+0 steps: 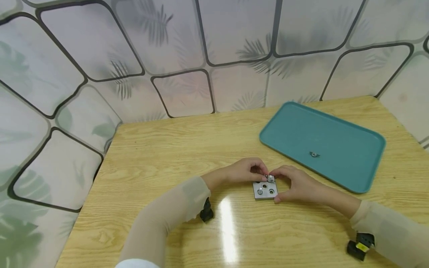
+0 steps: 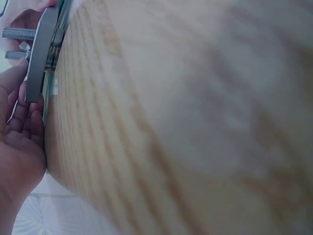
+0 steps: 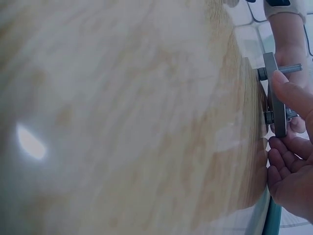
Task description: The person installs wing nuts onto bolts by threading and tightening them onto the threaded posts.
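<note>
A small square metal plate (image 1: 266,191) with several round holes sits raised off the wooden table on bolt heads (image 3: 269,117). One threaded bolt (image 3: 292,68) stands up through its near left hole. On a second bolt at the far right corner is a wing nut (image 2: 24,46). My left hand (image 1: 246,170) pinches at this wing nut with thumb and forefinger; its other fingers lie by the plate's edge. My right hand (image 1: 299,184) grips the plate from the right, thumb at the near corner and forefinger at the far corner.
A teal tray (image 1: 338,130) lies at the back right of the table (image 1: 161,149), with another wing nut (image 1: 314,154) on it. A patterned curtain-like wall (image 1: 234,85) rises behind the table. Each wrist carries a small black camera (image 1: 206,211).
</note>
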`<state>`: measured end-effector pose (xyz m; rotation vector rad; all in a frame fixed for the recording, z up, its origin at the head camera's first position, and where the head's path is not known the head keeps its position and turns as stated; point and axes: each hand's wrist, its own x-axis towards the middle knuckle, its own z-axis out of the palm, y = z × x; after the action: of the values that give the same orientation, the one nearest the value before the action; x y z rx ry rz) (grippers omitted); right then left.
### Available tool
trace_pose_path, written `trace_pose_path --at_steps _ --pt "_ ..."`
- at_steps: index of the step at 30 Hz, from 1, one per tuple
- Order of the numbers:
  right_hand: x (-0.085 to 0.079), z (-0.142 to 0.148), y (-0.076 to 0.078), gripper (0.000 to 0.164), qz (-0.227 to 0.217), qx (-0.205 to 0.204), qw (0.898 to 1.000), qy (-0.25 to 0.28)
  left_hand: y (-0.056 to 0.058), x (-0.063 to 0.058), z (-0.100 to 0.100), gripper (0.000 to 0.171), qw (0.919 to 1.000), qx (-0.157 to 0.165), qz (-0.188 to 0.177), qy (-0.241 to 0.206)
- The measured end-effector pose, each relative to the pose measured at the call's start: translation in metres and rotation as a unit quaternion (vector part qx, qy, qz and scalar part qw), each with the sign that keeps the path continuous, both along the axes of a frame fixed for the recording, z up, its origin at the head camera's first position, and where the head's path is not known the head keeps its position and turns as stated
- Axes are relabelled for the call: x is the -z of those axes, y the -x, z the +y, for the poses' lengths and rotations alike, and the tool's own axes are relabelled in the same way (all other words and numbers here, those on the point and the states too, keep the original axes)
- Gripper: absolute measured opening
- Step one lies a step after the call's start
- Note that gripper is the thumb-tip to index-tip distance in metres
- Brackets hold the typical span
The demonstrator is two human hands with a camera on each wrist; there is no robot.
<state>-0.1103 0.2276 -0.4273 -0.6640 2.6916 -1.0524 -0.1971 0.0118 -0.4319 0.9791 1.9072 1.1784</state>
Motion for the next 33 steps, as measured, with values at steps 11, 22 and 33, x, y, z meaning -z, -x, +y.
trace_pose_path --at_steps 11,22,33 --pt "0.0 -0.0004 0.0004 0.069 -0.003 -0.002 1.0 0.003 -0.0019 -0.0024 0.0003 0.012 0.9999 -0.015 -0.007 0.003" --pt "0.0 0.0004 0.0009 0.07 0.002 -0.007 1.0 0.0 -0.0016 -0.0039 -0.0002 0.027 0.9996 0.024 0.015 -0.001" --pt "0.0023 0.0008 0.0018 0.069 0.007 -0.007 1.0 0.001 0.0008 0.0019 -0.0003 0.012 0.9998 -0.019 0.005 0.0"
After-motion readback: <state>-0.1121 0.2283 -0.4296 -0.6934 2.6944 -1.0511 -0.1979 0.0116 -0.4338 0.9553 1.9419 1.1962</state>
